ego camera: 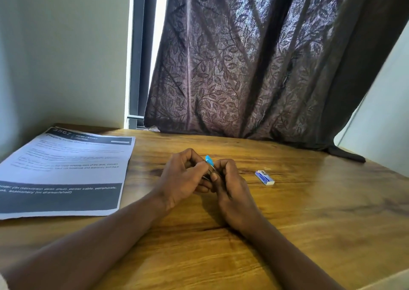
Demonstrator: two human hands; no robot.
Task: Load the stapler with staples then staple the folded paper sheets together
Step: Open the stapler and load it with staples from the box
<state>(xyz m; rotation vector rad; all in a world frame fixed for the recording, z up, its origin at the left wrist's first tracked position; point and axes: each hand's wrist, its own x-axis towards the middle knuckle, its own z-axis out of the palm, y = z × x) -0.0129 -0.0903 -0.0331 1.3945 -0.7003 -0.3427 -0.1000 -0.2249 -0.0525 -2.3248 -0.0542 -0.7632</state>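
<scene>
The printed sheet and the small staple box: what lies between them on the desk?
In the head view, the left hand and right hand lie between them, together holding the blue stapler; the rest is bare desk.

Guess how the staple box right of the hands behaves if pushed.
The staple box lies flat and boxy, so it likely slides, not rolls. It looks small, probably light. The table looks glossy, so it may skid.

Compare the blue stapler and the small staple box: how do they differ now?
The stapler is held between the left hand and right hand; the staple box lies flat on the table, untouched. The stapler is mostly hidden by the hands; the staple box shows fully. Both carry blue.
</scene>
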